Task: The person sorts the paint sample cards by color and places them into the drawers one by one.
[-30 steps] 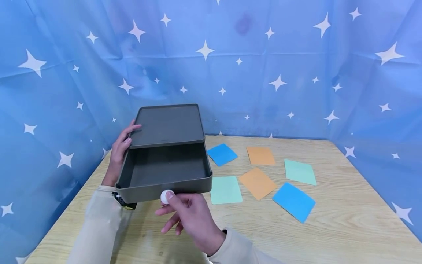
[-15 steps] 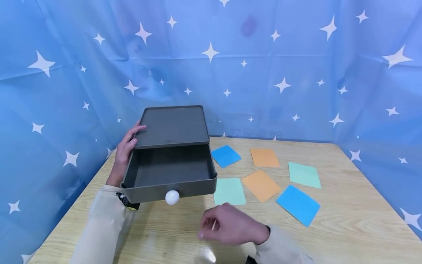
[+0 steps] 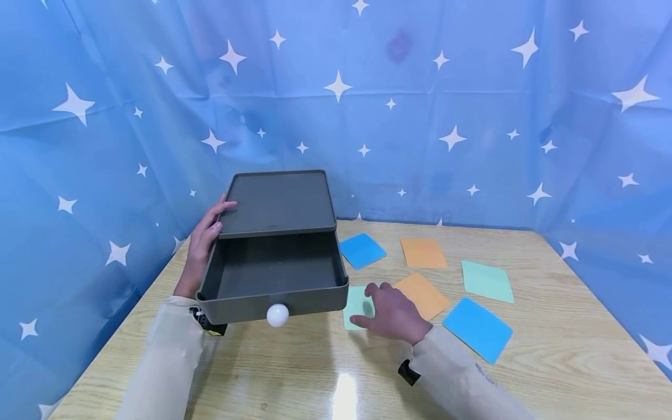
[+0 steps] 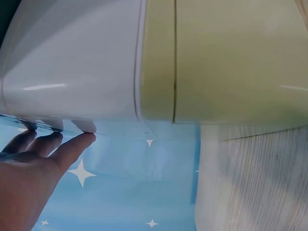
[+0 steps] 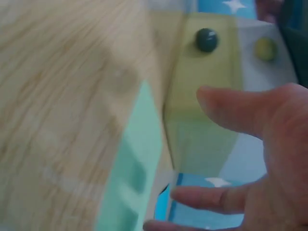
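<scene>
A dark grey drawer box (image 3: 278,204) stands on the left part of the wooden worktop (image 3: 525,361), close to the blue star-patterned cloth (image 3: 472,87) that hangs behind and around it. Its drawer (image 3: 273,274) is pulled out toward the person and shows a bare dark inside; a white round knob (image 3: 277,315) sits in the middle of its front wall.

The left hand (image 3: 205,239) rests against the left side of the box, the fingers straight, with the fingertips on the edge of the box top — the left wrist view shows the same, the fingertips (image 4: 79,139) touching the edge of a pale, blurred surface. This grip is open; it curls around nothing.

The right hand (image 3: 391,312) is low over the worktop just to the right of the drawer front, palm down, the fingers spread and relaxed. It lies over the mint green card (image 3: 356,298) that is nearest to the drawer; if the fingers really press on the card, I cannot tell. In the right wrist view the picture is blurred, but the spread fingers (image 5: 236,110) and the mint green card (image 5: 132,168) under them are visible — the hand holds nothing.

Further right on the worktop lie five more cards, apart from each other: a blue card (image 3: 362,251), an orange card (image 3: 423,253), a second orange card (image 3: 425,291) partly behind the right hand, a second mint card (image 3: 487,281) and a second blue card (image 3: 476,329).
</scene>
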Demonstrator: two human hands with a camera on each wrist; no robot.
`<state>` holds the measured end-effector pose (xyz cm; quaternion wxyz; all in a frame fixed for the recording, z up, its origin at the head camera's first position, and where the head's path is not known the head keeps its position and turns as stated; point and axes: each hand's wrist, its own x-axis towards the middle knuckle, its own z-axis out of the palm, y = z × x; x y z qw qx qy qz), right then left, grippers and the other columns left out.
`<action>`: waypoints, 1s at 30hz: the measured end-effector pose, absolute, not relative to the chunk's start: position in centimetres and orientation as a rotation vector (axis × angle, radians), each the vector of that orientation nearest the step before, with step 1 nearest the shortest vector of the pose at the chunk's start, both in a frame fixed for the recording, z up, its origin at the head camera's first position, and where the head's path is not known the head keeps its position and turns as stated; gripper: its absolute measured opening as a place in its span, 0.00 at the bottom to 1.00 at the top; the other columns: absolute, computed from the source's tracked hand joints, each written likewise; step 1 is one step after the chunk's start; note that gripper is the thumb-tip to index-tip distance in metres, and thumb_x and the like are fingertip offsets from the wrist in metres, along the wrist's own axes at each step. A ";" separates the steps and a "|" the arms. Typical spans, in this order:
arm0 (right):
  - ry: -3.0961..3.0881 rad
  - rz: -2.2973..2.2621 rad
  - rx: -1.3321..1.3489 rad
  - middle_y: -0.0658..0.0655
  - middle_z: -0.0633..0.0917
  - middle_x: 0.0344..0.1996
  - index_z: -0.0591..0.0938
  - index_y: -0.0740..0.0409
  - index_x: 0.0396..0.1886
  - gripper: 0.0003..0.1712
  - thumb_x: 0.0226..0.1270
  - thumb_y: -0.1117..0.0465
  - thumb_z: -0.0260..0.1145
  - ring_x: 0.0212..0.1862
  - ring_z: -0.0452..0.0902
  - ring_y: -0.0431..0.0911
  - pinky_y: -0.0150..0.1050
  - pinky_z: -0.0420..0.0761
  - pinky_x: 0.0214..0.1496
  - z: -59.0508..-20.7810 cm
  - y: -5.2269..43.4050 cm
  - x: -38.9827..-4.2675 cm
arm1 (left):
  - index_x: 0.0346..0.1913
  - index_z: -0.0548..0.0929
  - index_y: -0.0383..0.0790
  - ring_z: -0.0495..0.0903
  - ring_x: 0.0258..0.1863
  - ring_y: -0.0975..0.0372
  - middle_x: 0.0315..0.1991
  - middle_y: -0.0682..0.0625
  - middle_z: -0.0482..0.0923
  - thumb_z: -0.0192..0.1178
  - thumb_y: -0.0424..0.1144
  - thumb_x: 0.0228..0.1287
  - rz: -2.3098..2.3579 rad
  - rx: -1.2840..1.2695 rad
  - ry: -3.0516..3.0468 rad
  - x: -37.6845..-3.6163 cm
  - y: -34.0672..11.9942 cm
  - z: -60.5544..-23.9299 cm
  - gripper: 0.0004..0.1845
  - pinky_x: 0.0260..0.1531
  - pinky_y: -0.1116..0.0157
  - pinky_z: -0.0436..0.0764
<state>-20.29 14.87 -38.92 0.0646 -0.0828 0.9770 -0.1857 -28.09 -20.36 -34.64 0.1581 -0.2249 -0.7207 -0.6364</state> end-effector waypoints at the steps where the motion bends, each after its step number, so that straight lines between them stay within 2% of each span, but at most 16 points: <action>1: 2.955 -0.517 -0.229 0.63 0.80 0.49 0.75 0.62 0.61 0.40 0.58 0.41 0.73 0.44 0.77 0.54 0.48 0.78 0.38 -39.1 14.8 -20.4 | 0.72 0.67 0.36 0.41 0.82 0.53 0.83 0.56 0.47 0.37 0.43 0.76 -1.817 -0.643 -2.062 -28.1 -20.3 -34.6 0.27 0.76 0.39 0.37; 4: 2.977 -0.409 -0.190 0.69 0.74 0.59 0.71 0.61 0.67 0.48 0.56 0.37 0.73 0.54 0.73 0.63 0.55 0.80 0.41 -39.4 14.3 -20.6 | 0.72 0.67 0.36 0.41 0.82 0.53 0.83 0.55 0.47 0.37 0.43 0.76 -1.813 -0.644 -2.056 -28.1 -20.3 -34.6 0.27 0.76 0.39 0.37; 8: 2.988 -0.337 -0.138 0.70 0.70 0.64 0.69 0.58 0.69 0.50 0.54 0.34 0.72 0.59 0.69 0.66 0.62 0.77 0.46 -39.5 13.3 -21.0 | 0.72 0.67 0.36 0.41 0.82 0.52 0.83 0.55 0.47 0.37 0.42 0.76 -1.815 -0.638 -2.044 -28.2 -20.4 -34.6 0.27 0.76 0.39 0.36; 19: 2.967 -0.269 -0.082 0.69 0.72 0.59 0.72 0.55 0.67 0.49 0.50 0.36 0.75 0.55 0.69 0.65 0.63 0.74 0.43 -40.8 12.1 -21.8 | 0.71 0.67 0.34 0.41 0.83 0.52 0.83 0.54 0.47 0.38 0.42 0.76 -1.827 -0.644 -2.032 -28.2 -20.4 -35.0 0.27 0.76 0.38 0.37; 30: 2.995 -0.286 -0.058 0.68 0.72 0.57 0.75 0.43 0.64 0.43 0.48 0.36 0.77 0.52 0.69 0.64 0.62 0.75 0.42 -40.9 12.1 -21.8 | 0.69 0.68 0.34 0.41 0.83 0.53 0.83 0.54 0.47 0.38 0.42 0.76 -1.832 -0.648 -2.017 -28.2 -20.2 -34.9 0.26 0.76 0.39 0.38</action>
